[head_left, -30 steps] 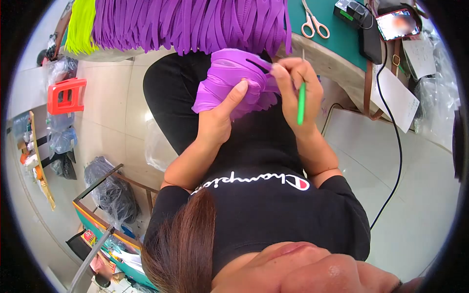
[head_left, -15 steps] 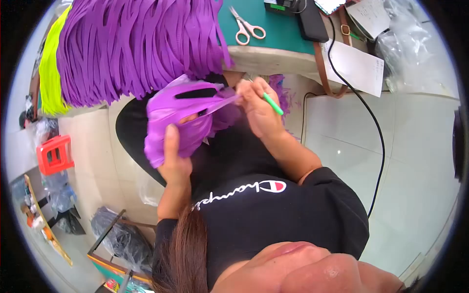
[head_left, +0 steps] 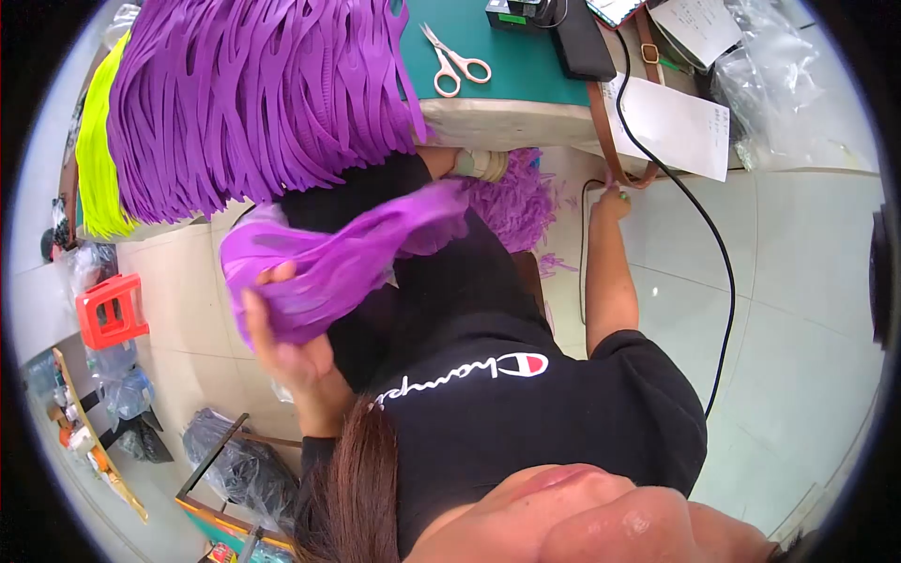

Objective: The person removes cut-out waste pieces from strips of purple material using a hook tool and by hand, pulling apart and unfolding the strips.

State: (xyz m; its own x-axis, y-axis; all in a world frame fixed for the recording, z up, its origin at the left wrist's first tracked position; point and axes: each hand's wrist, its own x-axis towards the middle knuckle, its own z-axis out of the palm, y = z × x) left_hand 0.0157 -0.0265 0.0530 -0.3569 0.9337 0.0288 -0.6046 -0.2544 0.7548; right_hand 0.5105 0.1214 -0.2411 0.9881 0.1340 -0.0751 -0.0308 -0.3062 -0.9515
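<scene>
My left hand (head_left: 286,342) is closed around a bunch of thin, stretchy purple pieces (head_left: 328,272) above my lap. Their free end swings toward the right and is blurred by motion. Stretched out to the far right, my right hand (head_left: 612,204) is near the strap under the table edge. A small green end of the green-handled tool (head_left: 624,196) shows at its fingers; the rest of the tool is hidden. Many similar purple pieces with slits (head_left: 263,103) hang over the table's front edge, beside a bright yellow-green bundle (head_left: 99,150).
White-handled scissors (head_left: 452,66) lie on the green tabletop (head_left: 516,70). A brown strap (head_left: 601,122), a black cable (head_left: 690,202) and paper (head_left: 680,127) hang at the right. Purple scraps (head_left: 516,202) are heaped below the table. A red stool (head_left: 113,310) stands left.
My right hand has moved away from the purple pieces to the far right. My left hand has shifted left and down with the pieces, which now swing out loosely.
</scene>
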